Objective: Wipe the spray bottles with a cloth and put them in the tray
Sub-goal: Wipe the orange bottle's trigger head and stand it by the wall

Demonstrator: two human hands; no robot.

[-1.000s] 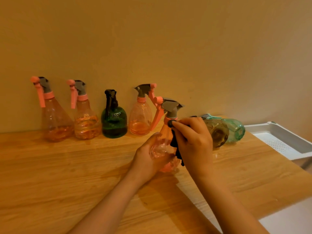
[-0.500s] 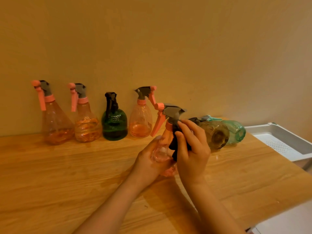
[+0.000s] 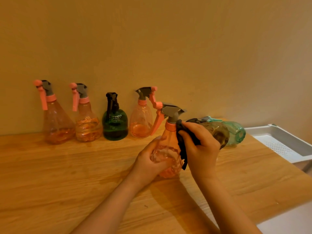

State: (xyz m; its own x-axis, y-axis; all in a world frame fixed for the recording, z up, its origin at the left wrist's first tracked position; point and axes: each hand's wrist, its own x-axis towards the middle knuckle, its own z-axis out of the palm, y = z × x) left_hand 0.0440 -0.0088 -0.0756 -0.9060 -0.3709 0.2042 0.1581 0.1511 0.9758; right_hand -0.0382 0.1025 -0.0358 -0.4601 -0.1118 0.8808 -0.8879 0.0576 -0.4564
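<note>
Bottles line the back of the wooden table (image 3: 50, 174), against the wall, running from the left of the frame toward the middle: a tall orange cone bottle (image 3: 56, 122) with a pink trigger, then a rounder orange ribbed bottle (image 3: 87, 125) just beside it, then a squat dark green bottle (image 3: 115, 126) with a black sprayer, then an orange oval bottle (image 3: 141, 122) whose pink trigger points right.

Lower centre, the left hand (image 3: 148, 163) wraps around the lower body of the held orange bottle (image 3: 166, 149), fingers curled closed on its left side; the bottle stands upright or nearly so, and whether its base touches the table cannot be told. Its grey sprayer head and pink trigger rise above both hands. Right of it, the right hand (image 3: 201, 149) is closed on a dark cloth (image 3: 183, 146), pressing it against the bottle's neck and right shoulder, with a strip of cloth hanging down the side.

Behind the right hand, an amber bottle (image 3: 219, 134) and a teal bottle (image 3: 236, 134) lie on their sides on the table, close together.

At the right edge of the frame sits a white tray (image 3: 263, 130) with a perforated floor, beyond the table's end.
</note>
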